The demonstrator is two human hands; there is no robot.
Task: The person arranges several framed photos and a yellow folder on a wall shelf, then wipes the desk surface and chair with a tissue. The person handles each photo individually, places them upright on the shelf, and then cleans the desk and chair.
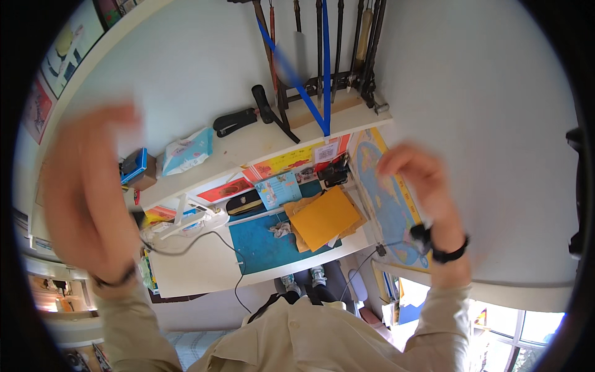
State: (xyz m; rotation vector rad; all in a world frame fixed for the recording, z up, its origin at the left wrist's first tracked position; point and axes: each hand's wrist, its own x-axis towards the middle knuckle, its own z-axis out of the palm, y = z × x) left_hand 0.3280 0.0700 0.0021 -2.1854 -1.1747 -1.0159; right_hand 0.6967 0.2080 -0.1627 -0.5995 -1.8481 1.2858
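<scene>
Blurred by motion, my left hand (86, 190) is raised close to the camera at the left, its fingers loosely bent. Nothing shows in it, and a dark band circles that wrist. Opposite it, my right hand (420, 179) is up in front of the wall beside a world map (381, 186). Its fingers are curved and apart, with no object between them, and a black wristband (450, 249) is on the wrist. Below and between the hands lies a yellow envelope (325, 218) atop brown paper on a teal desk mat (260, 251).
A white shelf (223, 160) above the desk bears a wipes pack (188, 151), a black stapler (234, 122) and a rack of upright rods. A blue strap (327, 69) hangs over its edge. A white desk lamp (195, 216) and cable (218, 235) lie at the left.
</scene>
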